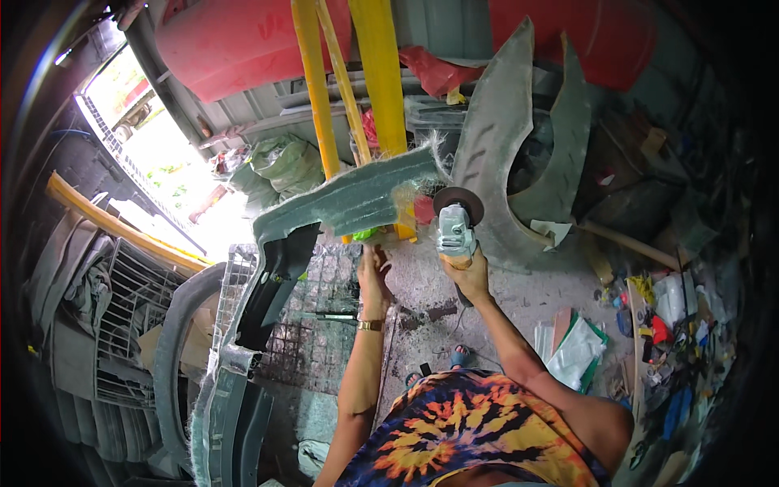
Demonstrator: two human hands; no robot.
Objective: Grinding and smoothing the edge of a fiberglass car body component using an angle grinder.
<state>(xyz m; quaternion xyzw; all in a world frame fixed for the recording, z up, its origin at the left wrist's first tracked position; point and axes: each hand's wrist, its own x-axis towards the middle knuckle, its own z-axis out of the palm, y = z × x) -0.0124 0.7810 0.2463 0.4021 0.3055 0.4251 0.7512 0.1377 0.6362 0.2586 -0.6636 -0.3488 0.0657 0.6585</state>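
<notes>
My right hand (469,276) is wrapped round the body of an angle grinder (456,234). Its dark brown disc (462,200) is beside the right end of a rough grey-green fibreglass panel (349,199); whether they touch cannot be made out. Loose fibres fray from the panel's edges. Just below the panel's lower edge is my left hand (373,280), raised, its fingers loosely bent and apart, with nothing visible in them. The panel bends at the left and runs down toward the lower edge of the view as a long moulded piece (235,365).
Yellow posts (379,81) rise behind the panel. Large grey curved panels (495,138) lean at the back right. Wire mesh (304,349) lies below the panel, and a wire rack (134,325) stands left. Mixed clutter (673,341) covers the right side. Sacks (284,166) sit near the bright doorway.
</notes>
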